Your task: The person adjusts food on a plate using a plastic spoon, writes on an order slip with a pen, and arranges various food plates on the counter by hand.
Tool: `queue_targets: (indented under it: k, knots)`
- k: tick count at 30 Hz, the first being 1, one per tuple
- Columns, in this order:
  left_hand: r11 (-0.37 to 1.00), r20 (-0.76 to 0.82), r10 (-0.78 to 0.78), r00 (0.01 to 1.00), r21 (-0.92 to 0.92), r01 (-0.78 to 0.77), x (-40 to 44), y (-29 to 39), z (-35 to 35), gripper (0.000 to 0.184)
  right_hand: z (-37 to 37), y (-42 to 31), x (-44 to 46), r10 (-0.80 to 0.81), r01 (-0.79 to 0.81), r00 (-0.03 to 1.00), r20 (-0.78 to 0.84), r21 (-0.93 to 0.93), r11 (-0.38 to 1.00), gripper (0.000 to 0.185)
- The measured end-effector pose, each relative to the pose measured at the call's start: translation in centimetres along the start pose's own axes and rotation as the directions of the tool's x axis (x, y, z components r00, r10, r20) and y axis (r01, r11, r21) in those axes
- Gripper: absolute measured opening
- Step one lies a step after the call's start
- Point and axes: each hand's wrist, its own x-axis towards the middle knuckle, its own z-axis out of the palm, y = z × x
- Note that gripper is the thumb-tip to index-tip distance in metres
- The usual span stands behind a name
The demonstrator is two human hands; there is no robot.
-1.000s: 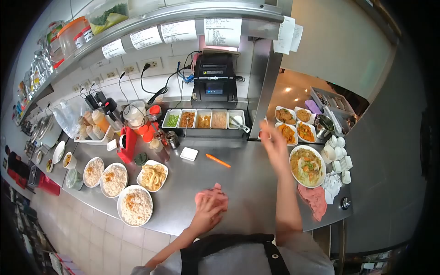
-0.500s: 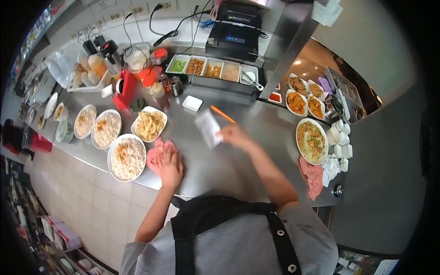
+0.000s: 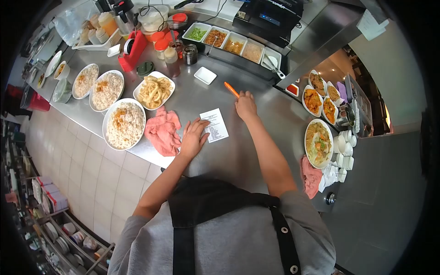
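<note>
A printed white receipt (image 3: 217,128) lies on the steel counter in front of me. My left hand (image 3: 193,138) rests on its left edge, palm down and fingers stretched out. Just above and to the right, my right hand (image 3: 246,106) has its fingers closed round the lower end of an orange pen (image 3: 231,89), whose other end points up and left. Left of my left hand sits a crumpled pink cloth (image 3: 162,130). A small white square dish (image 3: 205,75) stands beyond the receipt.
Several bowls of topped rice (image 3: 123,124) and a dish of pale strips (image 3: 156,91) stand left. Behind are jars (image 3: 189,54), a topping tray (image 3: 233,43) and a black printer (image 3: 268,20). At right are a noodle plate (image 3: 318,143), stacked white cups (image 3: 343,142) and another pink cloth (image 3: 311,176).
The receipt went from my right hand down onto the counter. My left hand left the pink cloth and moved right onto the receipt. My right hand reached up to the orange pen. The view shifted.
</note>
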Motion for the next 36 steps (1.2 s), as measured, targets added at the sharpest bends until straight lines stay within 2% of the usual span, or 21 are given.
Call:
queue_targets:
  k: [1,4,5,6,7,10,13,14,17,20,23,26,29,30,33,35,36]
  knots:
    - [1.000,0.002,-0.002,1.000,0.000,0.002,-0.1,0.0,0.0,0.042,0.9,0.3,0.1,0.058,-0.058,0.998,0.003,-0.023,0.998,0.027]
    - [0.999,-0.035,-0.024,0.999,0.025,0.025,-0.3,-0.1,0.2,0.046,-1.0,0.8,-0.8,-0.039,-0.006,0.969,0.244,0.180,0.984,0.025]
    - [0.999,-0.040,-0.018,0.999,0.030,0.019,-0.3,-0.3,0.2,0.047,-1.8,0.1,-1.9,-0.004,-0.123,0.969,0.248,0.493,0.861,0.022]
    - [0.999,-0.043,-0.011,0.999,0.032,0.012,-0.3,-0.6,0.3,0.048,-2.5,-0.7,-3.5,0.034,-0.226,0.964,0.265,0.742,0.631,0.019]
    - [0.999,-0.043,-0.002,0.999,0.032,0.003,-0.3,-0.6,0.3,0.049,-2.7,-1.2,-5.3,0.071,-0.299,0.954,0.292,0.898,0.322,0.016]
    - [0.999,-0.031,0.008,0.999,0.043,-0.007,-0.1,-0.4,-0.2,0.051,-1.8,-3.0,-10.1,0.025,-0.246,0.967,0.254,0.904,0.349,0.010]
    - [0.998,-0.009,0.002,1.000,0.062,-0.001,0.1,-0.2,-0.5,0.053,-1.2,-4.9,-12.4,0.066,-0.233,0.973,0.223,0.923,0.307,0.006]
    - [0.998,-0.001,0.001,1.000,0.067,-0.001,0.1,-0.2,-0.5,0.054,-1.2,-5.4,-12.7,0.107,-0.242,0.970,0.219,0.911,0.333,0.006]
    - [0.997,0.012,-0.006,1.000,0.076,0.005,0.2,-0.3,-0.5,0.055,-1.3,-6.3,-12.4,0.057,-0.260,0.964,0.259,0.880,0.397,0.008]
    - [0.997,0.017,-0.013,1.000,0.070,0.012,0.2,0.0,-0.7,0.055,1.3,-6.2,-11.9,-0.006,-0.149,0.986,0.164,0.910,0.386,0.011]
    - [0.997,0.022,-0.015,1.000,0.081,0.013,0.2,-0.1,-0.8,0.055,3.4,-6.1,-11.8,-0.062,-0.048,0.994,0.091,0.867,0.496,0.015]
    - [0.996,0.026,-0.010,1.000,0.091,0.008,0.5,-0.2,-0.3,0.055,2.1,-6.5,-11.8,-0.097,0.092,0.995,-0.038,0.762,0.641,0.018]
    - [0.995,0.029,-0.022,0.999,0.098,0.019,0.3,-0.1,-0.5,0.056,0.1,-5.2,-11.2,0.081,-0.044,0.997,-0.015,0.736,0.675,0.018]
    - [0.995,0.026,-0.024,0.999,0.096,0.021,0.2,-0.2,-0.4,0.056,0.3,-3.6,-10.6,0.062,-0.006,0.997,-0.053,0.707,0.707,0.016]
    - [0.990,0.031,-0.011,0.999,0.143,0.007,0.3,-1.0,0.7,0.058,-0.1,-1.7,-10.8,0.153,-0.003,0.979,-0.132,0.745,0.667,0.013]
    - [0.993,0.068,-0.004,0.998,0.118,-0.004,0.7,-1.2,0.9,0.055,-0.4,-1.4,-11.2,0.207,-0.072,0.976,-0.073,0.785,0.615,0.012]
    - [0.993,0.111,-0.009,0.994,0.121,-0.005,0.8,-0.9,0.7,0.054,-0.7,-1.4,-11.2,0.185,-0.036,0.978,-0.094,0.800,0.598,0.012]
